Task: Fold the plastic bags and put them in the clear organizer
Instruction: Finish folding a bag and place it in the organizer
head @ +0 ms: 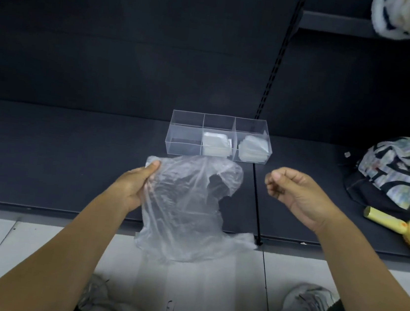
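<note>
Bag [187, 205]: clear, thin, unfolded, it hangs from the left hand [135, 185], which pinches its upper left corner between thumb and fingers. Held by one corner like this, the film drops loose and crumpled over the front edge of the shelf [68, 164], probably so it can hang straight before folding. The right hand [295, 192] hovers well apart to the right, fingers curled nearly closed around nothing I can see; it looks poised to take the opposite corner. Just behind the bag stands the organizer [218, 136], set close so finished folds travel little. Its middle and right compartments each hold a stack of folded bags, while the left looks bare, the likely place for this one.
</note>
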The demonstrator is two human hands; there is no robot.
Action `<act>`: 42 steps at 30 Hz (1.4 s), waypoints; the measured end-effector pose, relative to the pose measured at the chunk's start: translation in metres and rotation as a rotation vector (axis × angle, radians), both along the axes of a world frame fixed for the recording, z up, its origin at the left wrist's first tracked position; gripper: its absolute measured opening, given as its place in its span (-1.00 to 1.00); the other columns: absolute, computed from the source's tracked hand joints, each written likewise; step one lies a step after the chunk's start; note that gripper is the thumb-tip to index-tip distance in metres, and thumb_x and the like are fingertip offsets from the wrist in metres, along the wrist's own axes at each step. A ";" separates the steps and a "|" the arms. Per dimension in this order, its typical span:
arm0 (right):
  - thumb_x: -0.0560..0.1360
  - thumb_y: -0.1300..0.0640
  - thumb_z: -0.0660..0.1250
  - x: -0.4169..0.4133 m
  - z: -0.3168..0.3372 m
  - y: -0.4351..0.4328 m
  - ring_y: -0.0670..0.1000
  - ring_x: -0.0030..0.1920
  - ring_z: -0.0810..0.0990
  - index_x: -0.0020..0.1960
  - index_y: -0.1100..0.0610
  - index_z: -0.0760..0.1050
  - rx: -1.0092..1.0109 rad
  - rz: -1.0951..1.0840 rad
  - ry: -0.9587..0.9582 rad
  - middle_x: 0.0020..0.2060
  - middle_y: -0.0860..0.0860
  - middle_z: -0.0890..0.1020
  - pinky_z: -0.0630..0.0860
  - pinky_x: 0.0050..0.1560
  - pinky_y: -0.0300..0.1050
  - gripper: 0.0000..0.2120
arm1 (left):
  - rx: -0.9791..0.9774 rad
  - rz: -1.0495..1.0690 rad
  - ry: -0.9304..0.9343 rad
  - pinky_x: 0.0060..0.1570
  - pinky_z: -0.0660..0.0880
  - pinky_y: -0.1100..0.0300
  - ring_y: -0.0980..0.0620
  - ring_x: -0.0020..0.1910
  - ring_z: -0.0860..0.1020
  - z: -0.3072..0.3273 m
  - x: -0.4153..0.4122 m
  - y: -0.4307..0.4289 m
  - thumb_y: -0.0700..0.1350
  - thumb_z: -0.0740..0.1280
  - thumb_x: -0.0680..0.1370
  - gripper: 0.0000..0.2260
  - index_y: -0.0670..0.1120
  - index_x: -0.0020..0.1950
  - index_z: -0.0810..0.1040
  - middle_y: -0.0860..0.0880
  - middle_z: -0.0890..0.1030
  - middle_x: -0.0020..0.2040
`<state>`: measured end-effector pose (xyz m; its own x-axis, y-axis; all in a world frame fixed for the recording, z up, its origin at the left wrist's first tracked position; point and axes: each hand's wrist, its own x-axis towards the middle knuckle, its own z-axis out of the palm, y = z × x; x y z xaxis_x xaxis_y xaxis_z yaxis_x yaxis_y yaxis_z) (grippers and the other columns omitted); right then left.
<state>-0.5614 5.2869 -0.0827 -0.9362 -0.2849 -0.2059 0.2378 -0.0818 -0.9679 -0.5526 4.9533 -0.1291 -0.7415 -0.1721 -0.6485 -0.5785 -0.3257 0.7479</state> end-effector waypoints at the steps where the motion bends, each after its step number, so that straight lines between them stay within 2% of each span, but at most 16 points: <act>1: 0.40 0.07 0.34 -0.003 -0.001 0.002 -0.07 -0.22 0.52 -0.25 0.13 0.58 -0.013 -0.025 -0.009 -0.27 0.01 0.61 0.54 -0.14 -0.28 -0.86 | 0.004 0.005 -0.002 -0.07 0.57 0.00 -0.11 -0.10 0.66 -0.003 -0.002 -0.003 0.02 0.43 0.48 -0.74 -0.15 0.01 0.62 -0.16 0.69 -0.06; 4: 0.47 0.00 0.31 -0.003 -0.016 -0.010 -0.03 -0.24 0.57 -0.18 0.18 0.60 0.054 -0.004 -0.161 -0.25 0.05 0.65 0.58 -0.18 -0.23 -0.75 | 0.011 0.011 -0.032 -0.06 0.57 -0.01 -0.13 -0.07 0.65 -0.017 -0.007 -0.005 0.02 0.42 0.49 -0.75 -0.14 0.01 0.62 -0.17 0.68 -0.02; 7: 0.57 -0.14 0.19 0.007 -0.048 -0.052 0.02 -0.07 0.66 -0.03 0.23 0.63 0.208 0.105 -0.429 -0.09 0.10 0.70 0.59 0.04 -0.10 -0.54 | 0.006 0.002 -0.058 -0.08 0.57 0.01 -0.14 -0.03 0.65 -0.034 -0.010 -0.004 0.01 0.41 0.51 -0.71 -0.17 0.10 0.61 -0.19 0.67 0.02; 8: 0.57 -0.20 0.15 0.009 -0.057 -0.068 0.02 -0.02 0.64 0.05 0.23 0.61 0.183 0.116 -0.490 -0.04 0.09 0.68 0.56 0.13 -0.07 -0.48 | 0.000 -0.013 -0.057 -0.11 0.57 0.04 -0.14 -0.05 0.65 -0.039 -0.009 -0.004 0.00 0.40 0.51 -0.71 -0.18 0.11 0.61 -0.20 0.67 0.03; 10: 0.54 -0.28 0.12 0.005 -0.068 -0.095 -0.01 -0.07 0.58 0.19 0.18 0.49 -0.035 0.073 -0.595 -0.09 0.04 0.60 0.49 0.19 -0.05 -0.44 | -0.022 -0.050 -0.030 -0.16 0.58 0.09 -0.12 -0.09 0.66 -0.049 -0.006 -0.004 -0.02 0.40 0.52 -0.73 -0.19 0.08 0.63 -0.21 0.68 0.02; 12: 0.52 -0.29 0.17 -0.008 -0.070 -0.112 0.00 -0.16 0.56 0.17 0.15 0.48 -0.365 0.021 -0.703 -0.15 0.04 0.56 0.51 0.07 -0.06 -0.47 | -0.060 -0.079 0.019 -0.19 0.57 0.13 -0.09 -0.13 0.67 -0.057 -0.001 -0.005 -0.02 0.41 0.50 -0.76 -0.17 0.02 0.66 -0.21 0.68 -0.01; 15: 0.45 -0.04 0.39 -0.026 -0.065 -0.120 0.01 -0.13 0.62 -0.08 0.15 0.53 -0.763 -0.102 -0.813 -0.14 0.06 0.61 0.55 0.06 -0.08 -0.75 | -0.113 -0.091 0.066 -0.13 0.56 0.11 -0.09 -0.14 0.66 -0.062 0.007 -0.009 0.02 0.44 0.47 -0.74 -0.16 -0.02 0.67 -0.19 0.69 -0.05; 17: 0.40 0.11 0.43 -0.033 -0.065 -0.112 -0.01 -0.21 0.65 -0.10 0.19 0.54 -0.800 -0.156 -0.810 -0.19 0.07 0.66 0.57 -0.09 -0.17 -0.83 | -0.113 -0.015 0.085 -0.10 0.54 0.11 -0.07 -0.14 0.66 -0.064 0.008 -0.015 -0.01 0.44 0.47 -0.77 -0.16 -0.03 0.68 -0.15 0.70 -0.08; 20: 0.36 0.22 0.41 -0.040 -0.071 -0.087 -0.10 -0.42 0.57 -0.14 0.18 0.53 -0.699 -0.226 -0.820 -0.35 0.00 0.63 0.48 -0.39 -0.29 -0.90 | -0.096 0.146 0.088 -0.12 0.54 0.13 0.01 -0.25 0.66 -0.065 0.005 -0.025 -0.07 0.43 0.49 -0.84 -0.16 -0.08 0.66 -0.09 0.70 -0.18; 23: 0.37 0.24 0.41 -0.041 -0.076 -0.058 -0.11 -0.48 0.47 -0.23 0.17 0.46 -0.511 -0.309 -0.868 -0.42 0.00 0.54 0.41 -0.44 -0.29 -0.88 | -0.084 0.179 0.100 -0.13 0.55 0.14 0.02 -0.24 0.65 -0.065 0.001 -0.028 -0.09 0.41 0.51 -0.87 -0.15 -0.10 0.65 -0.06 0.70 -0.21; 26: 0.48 0.26 0.36 -0.040 -0.079 -0.038 -0.09 -0.40 0.44 -0.19 0.18 0.48 -0.294 -0.371 -0.850 -0.43 0.04 0.54 0.42 -0.33 -0.26 -0.91 | -0.082 0.138 0.116 -0.13 0.54 0.17 0.04 -0.20 0.66 -0.066 0.000 -0.024 -0.09 0.40 0.51 -0.88 -0.13 -0.08 0.66 -0.04 0.71 -0.17; 29: 0.50 0.28 0.36 -0.039 -0.082 -0.026 -0.08 -0.33 0.49 -0.06 0.20 0.56 -0.165 -0.404 -0.744 -0.32 0.05 0.57 0.51 -0.34 -0.26 -0.97 | -0.080 0.135 0.108 -0.15 0.54 0.18 0.05 -0.22 0.66 -0.065 -0.003 -0.021 -0.07 0.41 0.51 -0.87 -0.13 -0.07 0.66 -0.03 0.71 -0.18; 33: 0.37 0.10 0.45 -0.034 -0.083 -0.017 -0.07 -0.25 0.55 0.09 0.20 0.60 -0.220 -0.198 -0.668 -0.27 0.02 0.58 0.58 -0.21 -0.23 -0.67 | -0.074 0.119 0.074 -0.16 0.53 0.16 0.06 -0.24 0.66 -0.066 -0.006 -0.019 -0.07 0.41 0.51 -0.88 -0.11 -0.08 0.66 -0.02 0.71 -0.19; 35: 0.43 0.20 0.41 -0.030 -0.087 -0.018 -0.06 -0.20 0.56 0.22 0.17 0.55 -0.163 -0.084 -0.590 -0.19 0.04 0.58 0.59 -0.16 -0.24 -0.65 | -0.073 0.105 0.069 -0.20 0.52 0.17 0.07 -0.27 0.66 -0.067 -0.007 -0.018 -0.07 0.40 0.52 -0.88 -0.11 -0.10 0.65 -0.02 0.71 -0.21; 39: 0.47 0.45 0.33 -0.028 -0.092 -0.017 0.01 -0.03 0.63 0.35 -0.05 0.42 -0.067 0.020 -0.312 0.22 0.06 0.52 0.58 -0.03 -0.19 -0.42 | -0.086 0.100 0.049 -0.22 0.52 0.17 0.07 -0.31 0.66 -0.070 -0.010 -0.020 -0.08 0.41 0.51 -0.89 -0.12 -0.11 0.65 -0.02 0.70 -0.25; 42: 0.44 0.49 0.34 -0.027 -0.088 -0.015 0.11 0.07 0.60 0.34 -0.12 0.36 0.080 0.130 -0.130 0.27 0.03 0.47 0.56 0.14 -0.12 -0.33 | -0.111 0.112 0.010 -0.06 0.55 0.10 -0.01 -0.18 0.64 -0.071 -0.016 -0.021 -0.08 0.43 0.50 -0.89 -0.12 -0.08 0.65 -0.08 0.69 -0.13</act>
<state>-0.5888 5.2715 -0.1710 -0.8565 -0.3796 -0.3497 0.3648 0.0341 -0.9305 -0.5682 4.9321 -0.2004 -0.7199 -0.3237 -0.6140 -0.5359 -0.3029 0.7881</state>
